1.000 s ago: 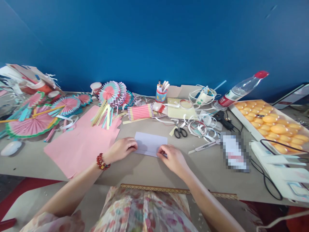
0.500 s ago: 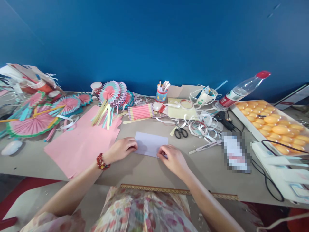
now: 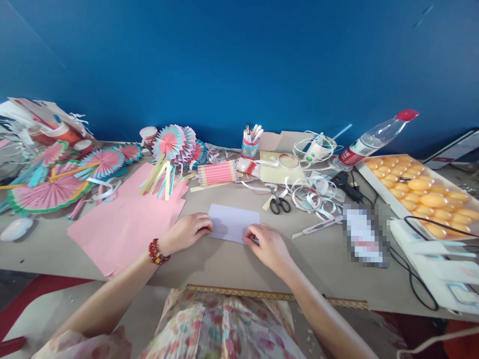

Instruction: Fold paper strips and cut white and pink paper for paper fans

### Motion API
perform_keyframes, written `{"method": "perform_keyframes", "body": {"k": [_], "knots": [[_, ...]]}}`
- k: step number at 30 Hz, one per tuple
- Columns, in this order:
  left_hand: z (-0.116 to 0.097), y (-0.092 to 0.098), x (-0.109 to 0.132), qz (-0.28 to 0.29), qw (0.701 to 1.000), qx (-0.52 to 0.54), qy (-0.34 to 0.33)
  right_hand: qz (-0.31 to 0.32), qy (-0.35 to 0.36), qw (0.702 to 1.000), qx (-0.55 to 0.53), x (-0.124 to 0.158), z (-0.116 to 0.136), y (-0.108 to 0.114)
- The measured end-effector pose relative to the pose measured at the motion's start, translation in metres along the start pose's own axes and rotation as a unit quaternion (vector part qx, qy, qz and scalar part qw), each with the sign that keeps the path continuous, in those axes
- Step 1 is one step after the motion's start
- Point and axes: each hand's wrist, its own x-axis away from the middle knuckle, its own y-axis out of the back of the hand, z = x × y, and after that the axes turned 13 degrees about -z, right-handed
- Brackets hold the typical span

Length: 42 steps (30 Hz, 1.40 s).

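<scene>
A lavender sheet of paper (image 3: 234, 219) lies on the grey table in front of me, with what looks like a crease across its lower part. My left hand (image 3: 191, 230) is at the paper's left edge, its fingers curled and pinching the lower left corner. At the lower right corner my right hand (image 3: 265, 241) pinches the edge between thumb and bent fingers. The fingertips partly hide both corners. Pink paper sheets (image 3: 127, 219) lie left of my left hand. Black-handled scissors (image 3: 280, 205) and a white craft knife (image 3: 318, 227) rest beyond and right of my right hand.
Folded paper fans (image 3: 48, 192) crowd the left, near a white mouse (image 3: 17, 229). Behind the lavender paper are a pleated pink piece (image 3: 217, 173) and a pen cup (image 3: 250, 147). Rightward are a glue gun (image 3: 348, 187), a bottle (image 3: 368, 144) and a power strip (image 3: 430, 269) with cables.
My hands and the lavender paper hold almost the same pose. The whole view has shifted very slightly.
</scene>
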Motion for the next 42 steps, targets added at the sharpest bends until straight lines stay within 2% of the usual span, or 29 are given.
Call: {"method": "perform_keyframes", "body": {"k": [19,42], "knots": [[-0.006,-0.0014,0.0041,-0.015,1.0,-0.021,-0.008,0.001,0.002,1.0,-0.009,0.0003,-0.0005,0.0004],[-0.0017,-0.0016,0.0035,-0.012,1.0,-0.002,-0.001,0.0,0.013,1.0,0.006,0.0018,0.0013,0.0002]]}}
